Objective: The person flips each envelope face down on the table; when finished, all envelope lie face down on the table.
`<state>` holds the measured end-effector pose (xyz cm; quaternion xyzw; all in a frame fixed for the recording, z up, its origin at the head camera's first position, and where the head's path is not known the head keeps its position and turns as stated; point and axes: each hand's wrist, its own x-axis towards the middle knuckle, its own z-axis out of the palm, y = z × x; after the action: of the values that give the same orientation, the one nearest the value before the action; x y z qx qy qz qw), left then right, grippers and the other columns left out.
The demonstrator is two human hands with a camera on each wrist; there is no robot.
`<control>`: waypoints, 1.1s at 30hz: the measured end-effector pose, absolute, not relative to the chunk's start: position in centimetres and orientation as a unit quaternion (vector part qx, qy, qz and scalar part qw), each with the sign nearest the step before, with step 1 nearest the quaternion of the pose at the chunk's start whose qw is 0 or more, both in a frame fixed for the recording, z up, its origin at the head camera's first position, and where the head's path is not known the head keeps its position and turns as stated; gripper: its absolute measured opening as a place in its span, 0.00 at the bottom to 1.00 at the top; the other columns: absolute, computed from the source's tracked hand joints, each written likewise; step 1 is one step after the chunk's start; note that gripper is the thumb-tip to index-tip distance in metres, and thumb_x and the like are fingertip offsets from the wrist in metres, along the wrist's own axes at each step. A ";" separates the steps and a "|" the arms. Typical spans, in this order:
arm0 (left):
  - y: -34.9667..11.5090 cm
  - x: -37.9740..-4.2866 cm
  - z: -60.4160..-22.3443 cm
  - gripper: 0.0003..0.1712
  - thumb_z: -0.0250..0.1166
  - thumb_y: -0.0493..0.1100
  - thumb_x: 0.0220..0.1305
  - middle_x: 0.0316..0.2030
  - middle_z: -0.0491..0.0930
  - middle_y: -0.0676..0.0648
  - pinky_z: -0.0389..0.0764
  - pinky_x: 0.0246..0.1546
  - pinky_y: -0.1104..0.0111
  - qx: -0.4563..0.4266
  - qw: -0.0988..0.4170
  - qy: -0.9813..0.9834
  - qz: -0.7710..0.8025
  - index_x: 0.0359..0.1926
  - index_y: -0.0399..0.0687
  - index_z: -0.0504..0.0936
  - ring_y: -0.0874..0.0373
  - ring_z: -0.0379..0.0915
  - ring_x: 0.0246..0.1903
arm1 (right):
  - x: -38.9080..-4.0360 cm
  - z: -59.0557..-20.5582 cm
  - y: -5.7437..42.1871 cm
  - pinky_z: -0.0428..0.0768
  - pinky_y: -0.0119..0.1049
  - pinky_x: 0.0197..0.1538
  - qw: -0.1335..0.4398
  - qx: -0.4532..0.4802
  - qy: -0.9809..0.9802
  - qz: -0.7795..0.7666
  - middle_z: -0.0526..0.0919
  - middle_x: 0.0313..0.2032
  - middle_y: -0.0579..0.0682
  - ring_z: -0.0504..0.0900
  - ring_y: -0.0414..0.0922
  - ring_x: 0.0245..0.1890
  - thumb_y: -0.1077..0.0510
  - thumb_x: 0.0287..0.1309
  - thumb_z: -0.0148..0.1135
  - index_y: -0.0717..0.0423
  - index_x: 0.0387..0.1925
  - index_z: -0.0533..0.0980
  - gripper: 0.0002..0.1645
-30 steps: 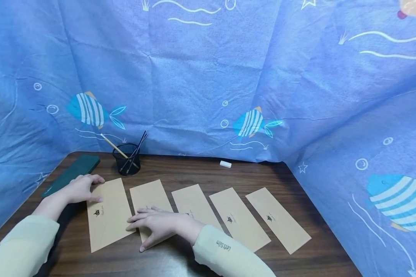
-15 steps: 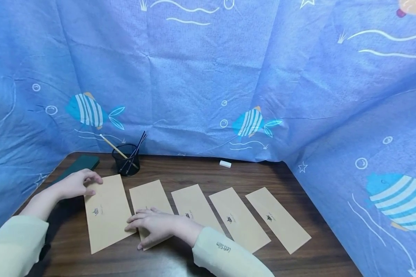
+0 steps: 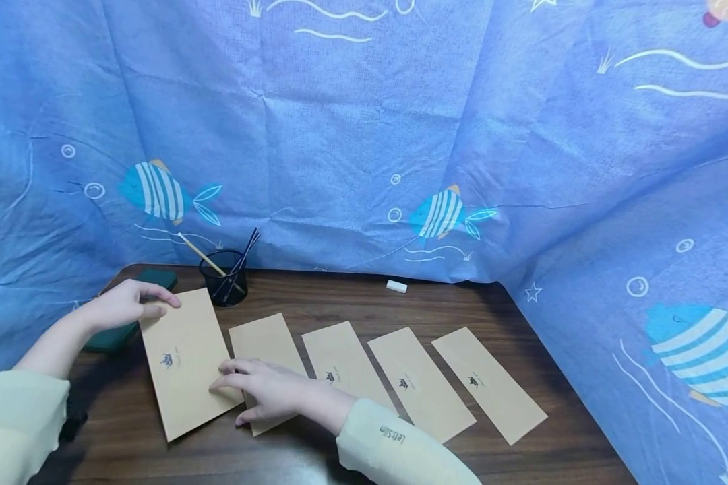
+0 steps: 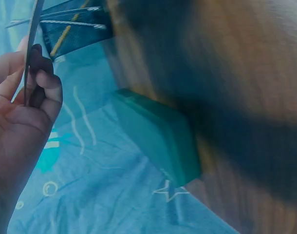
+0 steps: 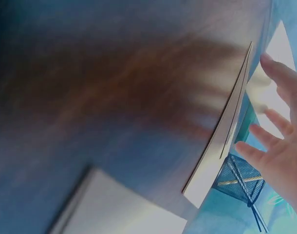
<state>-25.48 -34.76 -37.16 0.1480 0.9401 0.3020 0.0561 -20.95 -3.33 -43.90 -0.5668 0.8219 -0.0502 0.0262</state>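
My left hand (image 3: 121, 306) pinches the upper left corner of the leftmost kraft envelope (image 3: 185, 357), which is tilted up off the table. In the left wrist view the envelope (image 4: 31, 53) appears edge-on between thumb and fingers. It bears a small dark printed emblem. My right hand (image 3: 267, 391) hovers low over the second envelope (image 3: 267, 340), its fingers spread and relaxed. Its fingertips overlap the leftmost envelope's right edge in the head view. From the right wrist, the fingers (image 5: 265, 139) stand beside the second envelope (image 5: 214, 156), holding nothing.
Three more envelopes lie slanted in a row to the right, the third (image 3: 346, 357), fourth (image 3: 421, 384) and fifth (image 3: 488, 384). A dark green box (image 4: 156, 134) lies at the left edge. Behind stand a black mesh pen cup (image 3: 224, 286) and a white eraser (image 3: 397, 286).
My left hand has moved back and left, raising the leftmost envelope's far end and carrying it along. The right hand has shifted slightly left; the other envelopes stay put.
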 end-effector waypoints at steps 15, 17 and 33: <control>-34.4 -25.5 -33.9 0.25 0.57 0.50 0.68 0.35 0.85 0.47 0.73 0.36 0.75 0.094 0.053 0.915 0.389 0.58 0.36 0.74 0.63 0.79 0.33 | -20.7 -43.3 -4.0 0.70 0.29 0.58 -0.074 -0.485 0.859 -0.147 0.49 0.72 0.51 0.61 0.44 0.67 0.43 0.50 0.69 0.38 0.69 0.57 0.46; -34.2 -25.6 -33.9 0.26 0.57 0.50 0.67 0.37 0.85 0.45 0.74 0.36 0.75 0.097 0.048 0.920 0.377 0.58 0.36 0.74 0.66 0.78 0.34 | -20.7 -43.0 -3.8 0.69 0.28 0.59 -0.082 -0.479 0.858 -0.164 0.54 0.71 0.51 0.63 0.43 0.67 0.45 0.52 0.68 0.40 0.68 0.60 0.43; -34.1 -25.6 -34.5 0.26 0.56 0.40 0.68 0.49 0.79 0.59 0.77 0.42 0.75 0.193 0.065 0.859 0.469 0.63 0.34 0.64 0.68 0.77 0.44 | -21.5 -41.7 -1.6 0.58 0.20 0.63 -0.007 -0.525 0.828 -0.197 0.67 0.65 0.42 0.62 0.31 0.64 0.44 0.59 0.61 0.44 0.69 0.59 0.39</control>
<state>-25.59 -34.10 -34.50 0.1932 0.8594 0.4689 0.0650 -21.48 -1.59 -41.68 -0.5247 0.8281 -0.1972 -0.0074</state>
